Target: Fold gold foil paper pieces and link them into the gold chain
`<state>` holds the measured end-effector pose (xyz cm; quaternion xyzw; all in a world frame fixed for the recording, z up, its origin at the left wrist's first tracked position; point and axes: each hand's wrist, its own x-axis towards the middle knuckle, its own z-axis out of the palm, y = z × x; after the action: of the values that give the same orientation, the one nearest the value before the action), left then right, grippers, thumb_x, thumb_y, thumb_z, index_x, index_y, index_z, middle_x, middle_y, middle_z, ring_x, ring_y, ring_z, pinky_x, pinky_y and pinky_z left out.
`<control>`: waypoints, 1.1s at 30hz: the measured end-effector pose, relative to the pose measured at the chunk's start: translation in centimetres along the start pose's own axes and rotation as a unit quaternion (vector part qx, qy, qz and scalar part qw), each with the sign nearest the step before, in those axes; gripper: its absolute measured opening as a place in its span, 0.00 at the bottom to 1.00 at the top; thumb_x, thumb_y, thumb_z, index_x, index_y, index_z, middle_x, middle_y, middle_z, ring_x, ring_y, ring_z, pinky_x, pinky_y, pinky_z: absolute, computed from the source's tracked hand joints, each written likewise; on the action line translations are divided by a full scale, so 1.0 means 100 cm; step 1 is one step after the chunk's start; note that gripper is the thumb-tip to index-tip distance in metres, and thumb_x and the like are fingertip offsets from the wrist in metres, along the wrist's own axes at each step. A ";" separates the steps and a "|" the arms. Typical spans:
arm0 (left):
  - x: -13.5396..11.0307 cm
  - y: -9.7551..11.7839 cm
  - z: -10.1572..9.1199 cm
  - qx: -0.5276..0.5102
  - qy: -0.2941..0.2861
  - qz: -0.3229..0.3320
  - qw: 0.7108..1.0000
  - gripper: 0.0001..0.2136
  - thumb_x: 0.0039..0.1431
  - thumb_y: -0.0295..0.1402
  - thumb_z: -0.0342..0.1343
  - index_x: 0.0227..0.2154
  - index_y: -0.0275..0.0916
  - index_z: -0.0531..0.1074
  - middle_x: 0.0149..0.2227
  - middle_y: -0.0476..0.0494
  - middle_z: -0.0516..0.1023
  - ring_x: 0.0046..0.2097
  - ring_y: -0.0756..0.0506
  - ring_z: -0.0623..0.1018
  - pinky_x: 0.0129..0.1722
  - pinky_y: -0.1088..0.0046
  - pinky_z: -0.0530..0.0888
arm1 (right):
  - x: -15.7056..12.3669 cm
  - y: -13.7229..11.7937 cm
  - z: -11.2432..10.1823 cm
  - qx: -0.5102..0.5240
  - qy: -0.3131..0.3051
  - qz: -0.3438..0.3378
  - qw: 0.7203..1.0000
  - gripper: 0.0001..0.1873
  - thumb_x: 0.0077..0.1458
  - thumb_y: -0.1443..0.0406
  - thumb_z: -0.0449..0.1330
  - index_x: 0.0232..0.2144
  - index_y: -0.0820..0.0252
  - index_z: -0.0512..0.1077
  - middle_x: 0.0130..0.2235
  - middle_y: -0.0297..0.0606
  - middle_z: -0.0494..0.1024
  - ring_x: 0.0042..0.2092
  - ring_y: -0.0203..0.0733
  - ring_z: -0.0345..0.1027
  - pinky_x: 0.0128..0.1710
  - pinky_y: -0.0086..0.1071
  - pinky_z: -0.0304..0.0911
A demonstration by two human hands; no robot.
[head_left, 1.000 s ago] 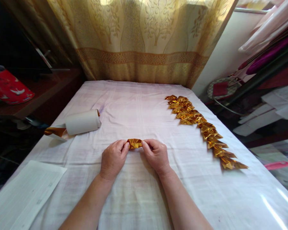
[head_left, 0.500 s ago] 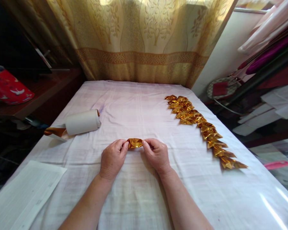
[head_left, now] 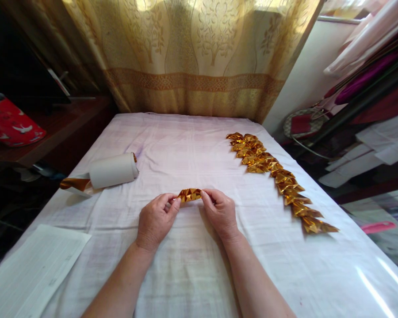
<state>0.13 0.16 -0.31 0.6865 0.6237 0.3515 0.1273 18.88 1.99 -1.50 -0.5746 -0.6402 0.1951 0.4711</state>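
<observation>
Light glows through the top of the curtain (head_left: 185, 55), nearly washed out in its brightest patches, while the lower folds turn dull. The cloth (head_left: 185, 148) is evenly bright, with two hard white streaks of glare at lower right. Soft, faint shadows lie beside the right arm (head_left: 252, 269) and under the roll (head_left: 111, 171). The foil pieces (head_left: 287, 183) throw back sharp glints. The left side sinks into near-black around the screen (head_left: 23, 57); the clothes (head_left: 384, 141) at right are dim and soft. Wide-angle stretching slants the edges, and the print on the sheet (head_left: 36, 269) is too faint to read.
</observation>
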 end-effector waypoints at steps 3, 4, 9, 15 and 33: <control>0.001 -0.001 -0.001 -0.007 -0.001 -0.001 1.000 0.14 0.63 0.43 0.50 0.33 0.42 0.77 0.30 0.50 0.81 0.26 0.50 0.75 0.30 0.75 0.69 | 0.002 0.006 0.000 0.025 0.029 0.023 0.999 0.14 0.58 0.58 0.57 0.35 0.54 0.81 0.35 0.37 0.84 0.37 0.42 0.78 0.39 0.31 0.71; 0.001 -0.001 -0.001 -0.009 -0.002 -0.002 1.000 0.15 0.63 0.44 0.50 0.33 0.42 0.77 0.30 0.50 0.81 0.26 0.50 0.75 0.30 0.75 0.69 | 0.003 0.008 0.000 0.031 0.044 0.032 0.998 0.14 0.57 0.57 0.57 0.35 0.54 0.81 0.37 0.38 0.84 0.38 0.43 0.78 0.40 0.33 0.72; 0.002 -0.002 -0.002 -0.011 -0.001 -0.016 1.000 0.15 0.62 0.43 0.49 0.30 0.42 0.76 0.29 0.49 0.81 0.30 0.48 0.78 0.32 0.75 0.70 | 0.009 0.018 -0.013 0.030 0.105 0.058 0.992 0.15 0.55 0.56 0.58 0.38 0.57 0.81 0.39 0.40 0.84 0.39 0.44 0.78 0.41 0.35 0.72; 0.003 -0.004 0.000 -0.004 0.001 -0.026 1.000 0.15 0.62 0.43 0.48 0.29 0.43 0.76 0.28 0.49 0.81 0.30 0.48 0.79 0.31 0.75 0.70 | 0.025 0.042 -0.057 -0.084 0.220 0.075 0.969 0.19 0.55 0.54 0.56 0.38 0.59 0.80 0.37 0.42 0.84 0.36 0.45 0.76 0.40 0.36 0.69; 0.003 -0.006 0.000 0.007 -0.008 -0.025 1.000 0.15 0.62 0.42 0.48 0.30 0.43 0.77 0.29 0.49 0.82 0.31 0.47 0.80 0.32 0.74 0.70 | 0.031 0.069 -0.082 -0.304 0.162 0.090 0.934 0.21 0.57 0.60 0.54 0.49 0.60 0.75 0.36 0.40 0.80 0.30 0.41 0.68 0.34 0.33 0.60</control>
<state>-0.31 0.55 -0.59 0.6743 0.6420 0.3386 0.1361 29.80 4.23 -1.81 -0.7696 -0.5293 -0.0630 0.3515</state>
